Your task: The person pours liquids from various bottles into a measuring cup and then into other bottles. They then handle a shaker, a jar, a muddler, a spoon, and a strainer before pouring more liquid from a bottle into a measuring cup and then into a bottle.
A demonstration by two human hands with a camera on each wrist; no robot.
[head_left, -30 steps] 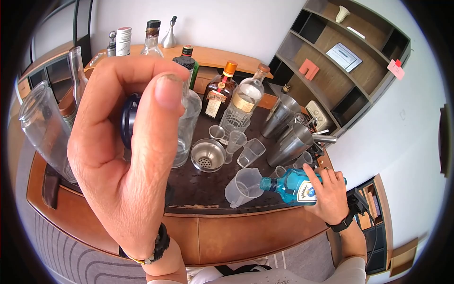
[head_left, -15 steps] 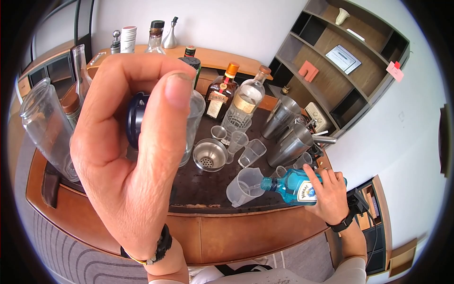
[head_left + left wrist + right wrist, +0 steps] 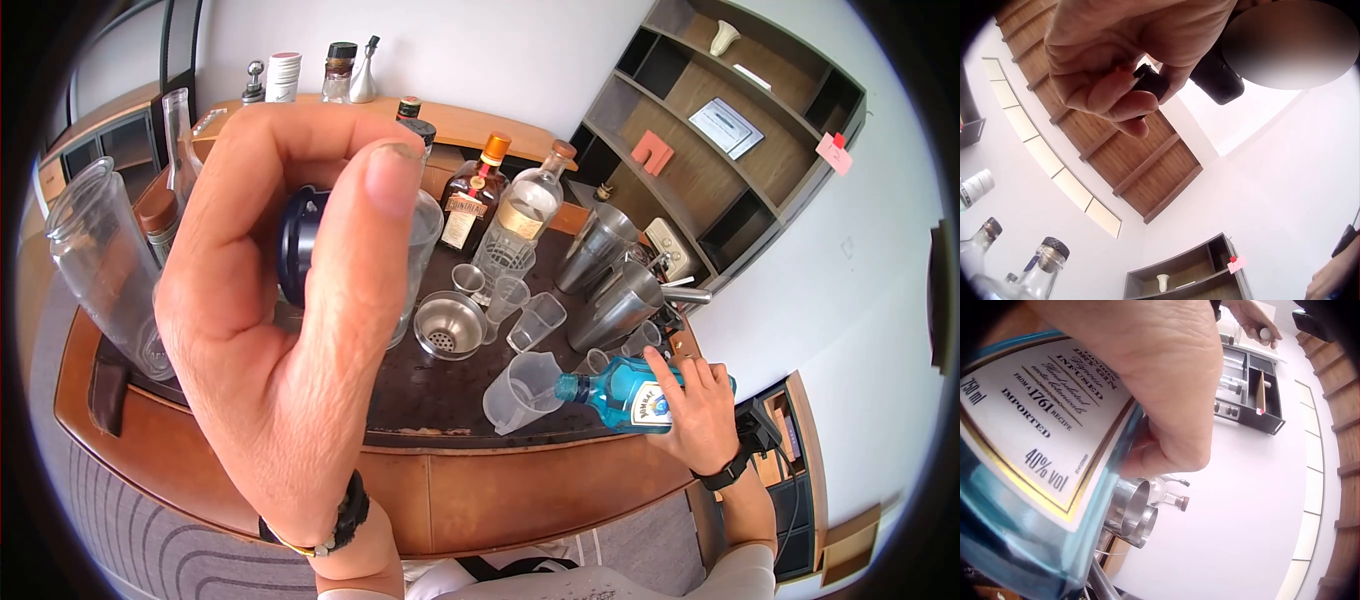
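Close to the head camera, my left hand (image 3: 285, 350) pinches a dark blue bottle cap (image 3: 298, 245) between thumb and curled fingers. The same cap looks black in the left wrist view. At the right, my right hand (image 3: 700, 425) grips a blue glass gin bottle (image 3: 612, 393), tipped nearly flat with its neck pointing left. Its uncapped mouth is at the rim of a clear plastic measuring jug (image 3: 512, 402), which stands on the dark tabletop. The right wrist view shows the bottle's white label (image 3: 1041, 419) close up.
Behind the jug stand a steel strainer (image 3: 450, 326), small plastic measuring cups (image 3: 537, 322) and steel shaker tins (image 3: 617, 305). An orange-capped liqueur bottle (image 3: 468, 205) and a cork-topped bottle (image 3: 523, 205) are farther back. A tall glass jar (image 3: 105, 265) stands left.
My left hand has shifted slightly right and up in the head view, still pinching the cap. My right hand keeps the gin bottle tipped at the jug, nearly unmoved.
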